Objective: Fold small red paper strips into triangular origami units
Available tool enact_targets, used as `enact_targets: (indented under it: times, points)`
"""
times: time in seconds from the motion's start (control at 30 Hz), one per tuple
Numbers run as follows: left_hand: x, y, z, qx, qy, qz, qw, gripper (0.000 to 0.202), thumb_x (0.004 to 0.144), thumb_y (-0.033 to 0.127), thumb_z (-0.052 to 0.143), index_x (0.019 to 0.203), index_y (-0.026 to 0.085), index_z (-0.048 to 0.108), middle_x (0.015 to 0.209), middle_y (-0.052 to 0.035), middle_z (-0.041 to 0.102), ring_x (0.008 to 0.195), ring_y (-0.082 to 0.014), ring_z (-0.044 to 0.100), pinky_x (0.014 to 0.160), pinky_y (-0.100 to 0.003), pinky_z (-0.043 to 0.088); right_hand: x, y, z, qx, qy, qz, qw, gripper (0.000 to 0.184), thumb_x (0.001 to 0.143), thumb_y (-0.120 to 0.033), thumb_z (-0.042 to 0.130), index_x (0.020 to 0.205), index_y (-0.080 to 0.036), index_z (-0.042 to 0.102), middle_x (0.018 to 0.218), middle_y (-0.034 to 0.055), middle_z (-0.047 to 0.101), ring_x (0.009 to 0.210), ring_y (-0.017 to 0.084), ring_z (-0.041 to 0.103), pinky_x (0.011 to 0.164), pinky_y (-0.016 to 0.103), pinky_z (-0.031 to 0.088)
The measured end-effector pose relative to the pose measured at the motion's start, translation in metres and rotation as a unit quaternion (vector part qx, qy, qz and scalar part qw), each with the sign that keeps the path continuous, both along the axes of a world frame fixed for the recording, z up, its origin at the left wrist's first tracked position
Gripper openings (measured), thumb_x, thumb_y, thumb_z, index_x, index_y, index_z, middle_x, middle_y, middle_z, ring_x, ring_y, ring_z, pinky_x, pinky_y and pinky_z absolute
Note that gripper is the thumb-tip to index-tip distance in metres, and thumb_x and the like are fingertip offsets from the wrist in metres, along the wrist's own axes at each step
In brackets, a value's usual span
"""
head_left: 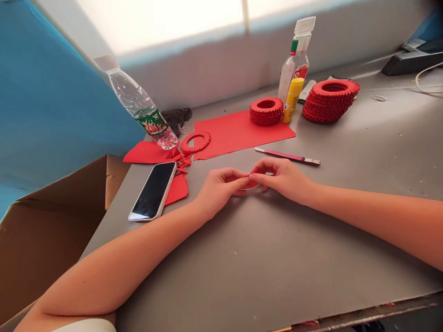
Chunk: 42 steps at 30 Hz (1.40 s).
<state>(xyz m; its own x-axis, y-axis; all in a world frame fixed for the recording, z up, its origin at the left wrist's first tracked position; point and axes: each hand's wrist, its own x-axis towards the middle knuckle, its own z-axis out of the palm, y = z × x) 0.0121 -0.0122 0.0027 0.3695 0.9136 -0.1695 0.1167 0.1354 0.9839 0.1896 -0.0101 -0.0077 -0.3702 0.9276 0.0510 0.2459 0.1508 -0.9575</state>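
The grey desk (277, 263) spans the view, with an open cardboard box (48, 240) beyond its edge at 8 o'clock from the hands and a blue sheet (51, 92) behind it at 10 o'clock. At 1 o'clock sit a tall stack of folded red paper rings (328, 101), a shorter red paper ring stack (266, 111), a glue bottle (294, 60) and a yellow glue stick (293, 99). At 11 o'clock, a flat red paper sheet (238, 133) lies near a tilted water bottle (138, 103). A smartphone (153, 191) lies at 9 o'clock, and a pink-handled craft knife (287, 157) at 12 o'clock, just beyond the hands. Small red paper triangles (180, 159) lie scattered near a thin red paper ring (195, 142).

At the centre, the left hand (218, 191) and right hand (280, 180) meet, their fingers (238, 180) pinched together on a small folded red paper piece (252, 183), mostly hidden. It looks light, soft and easily creased, so a fingertip hold along its folded edges seems safest. Bare desk stretches from 3 to 6 o'clock, ending at the near edge at 6 o'clock.
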Motion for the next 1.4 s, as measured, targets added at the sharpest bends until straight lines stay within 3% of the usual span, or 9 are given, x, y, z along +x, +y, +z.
enact_targets:
  times: [0.23,0.5,0.63,0.93,1.13,1.23,1.4]
  points:
    - [0.0,0.001,-0.001,-0.039,-0.01,-0.023,0.999,0.026,0.069,0.034,0.066,0.085,0.013,0.066,0.088,-0.0072,0.069,0.089,-0.0205,0.063,0.081,-0.034,0.05,0.0,-0.001,0.0,0.04,-0.037,-0.019,0.998,0.016,0.077,-0.033,0.053,0.078,-0.019,0.059,0.077,0.0016,0.062,0.072,0.015,0.057,0.061,0.027,0.045]
    - [0.0,0.0,0.0,-0.034,0.007,-0.018,0.999,0.027,0.069,0.036,0.066,0.084,0.013,0.067,0.086,-0.007,0.069,0.084,-0.0185,0.063,0.079,-0.032,0.05,-0.003,-0.004,0.003,0.058,-0.075,-0.019,0.995,0.01,0.077,-0.026,0.051,0.078,-0.019,0.058,0.076,0.0007,0.062,0.066,0.013,0.056,0.057,0.024,0.043]
    - [-0.001,0.001,0.0,-0.05,0.008,-0.027,0.998,0.028,0.069,0.036,0.066,0.085,0.013,0.067,0.085,-0.0074,0.068,0.084,-0.0179,0.063,0.08,-0.032,0.05,-0.003,-0.004,0.001,0.106,-0.101,-0.026,0.989,0.009,0.077,-0.024,0.05,0.075,-0.019,0.057,0.076,0.0003,0.061,0.065,0.012,0.054,0.056,0.024,0.042]
    - [0.0,0.0,0.0,-0.065,0.005,-0.047,0.997,0.022,0.071,0.031,0.065,0.085,0.014,0.067,0.084,-0.0073,0.068,0.083,-0.0175,0.063,0.077,-0.03,0.051,-0.002,-0.004,-0.005,0.228,-0.149,-0.041,0.961,0.005,0.077,-0.02,0.05,0.074,-0.02,0.053,0.075,0.001,0.058,0.065,0.012,0.053,0.058,0.024,0.043]
    - [-0.001,0.002,-0.001,-0.081,-0.016,-0.033,0.996,0.019,0.07,0.03,0.065,0.081,0.014,0.068,0.081,-0.0073,0.068,0.08,-0.0171,0.064,0.077,-0.031,0.05,0.0,-0.003,-0.008,0.38,-0.223,-0.014,0.898,0.014,0.082,-0.022,0.045,0.078,-0.02,0.057,0.081,0.006,0.061,0.073,0.016,0.054,0.065,0.029,0.043]
    - [-0.003,0.005,-0.001,-0.094,-0.041,-0.03,0.994,0.019,0.07,0.03,0.065,0.081,0.014,0.068,0.08,-0.0073,0.068,0.08,-0.0168,0.064,0.078,-0.031,0.05,0.003,-0.002,-0.009,0.42,-0.241,0.005,0.875,0.018,0.085,-0.023,0.042,0.083,-0.02,0.06,0.086,0.0074,0.063,0.08,0.017,0.056,0.069,0.03,0.044]
    - [-0.005,0.008,-0.002,-0.113,-0.076,-0.04,0.99,0.024,0.072,0.033,0.064,0.085,0.013,0.067,0.081,-0.0083,0.068,0.08,-0.0165,0.064,0.077,-0.029,0.05,0.005,-0.002,-0.008,0.401,-0.21,0.019,0.891,0.019,0.085,-0.023,0.044,0.087,-0.021,0.062,0.092,0.0074,0.063,0.084,0.018,0.056,0.073,0.032,0.045]
